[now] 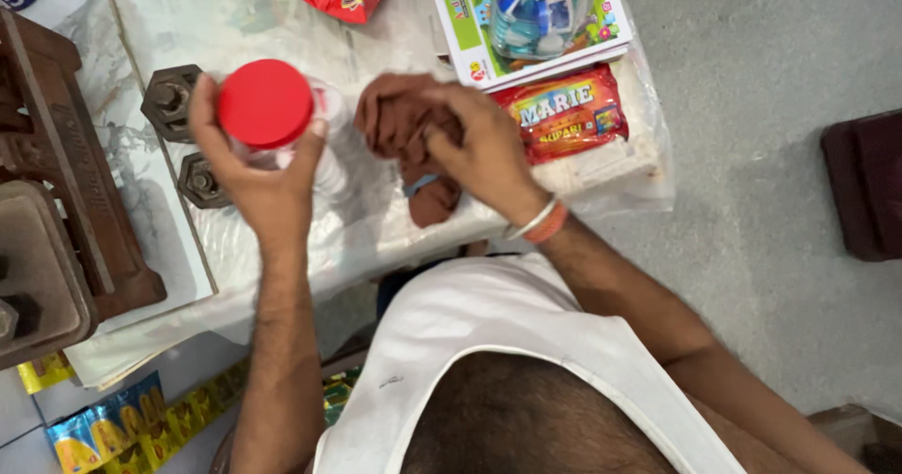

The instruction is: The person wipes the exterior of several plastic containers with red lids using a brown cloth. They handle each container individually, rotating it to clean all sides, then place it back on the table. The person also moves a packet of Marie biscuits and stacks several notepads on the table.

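The person stands at a plastic-covered bench (282,23) and appears to be wiping down a clear plastic jar with a red screw lid (265,103). The left hand (256,173) holds the jar up off the bench, tilted so the lid faces the camera; its fingers (200,108) are clamped around the jar's shoulder just under the lid, thumb on one side and the rest wrapping the other. The right hand (479,145) presses down on a bunched brown cloth (404,136) that lies on the bench just beside the jar, fingers curled together into the folds, gripping it.

As a judgement, the step in hand is gathering the cloth, with jar and cloth not yet clearly meeting. A next move would call for a firm hold on the cloth and a steady jar, since the lid end is the only part gripped and the body hangs free below.

The left forearm rises straight from the lower edge of the view, wrist bent slightly back. The right arm comes in at a slant from the lower right, wrist bearing a white and an orange bangle (536,222), palm turned downward.

Around them: two dark hexagonal iron weights (171,101) left of the jar, a heavy brown metal scale base (47,173) at the far left, a red snack packet (564,112) beyond the right hand, and a second jar with blue contents (540,9) on a printed card.
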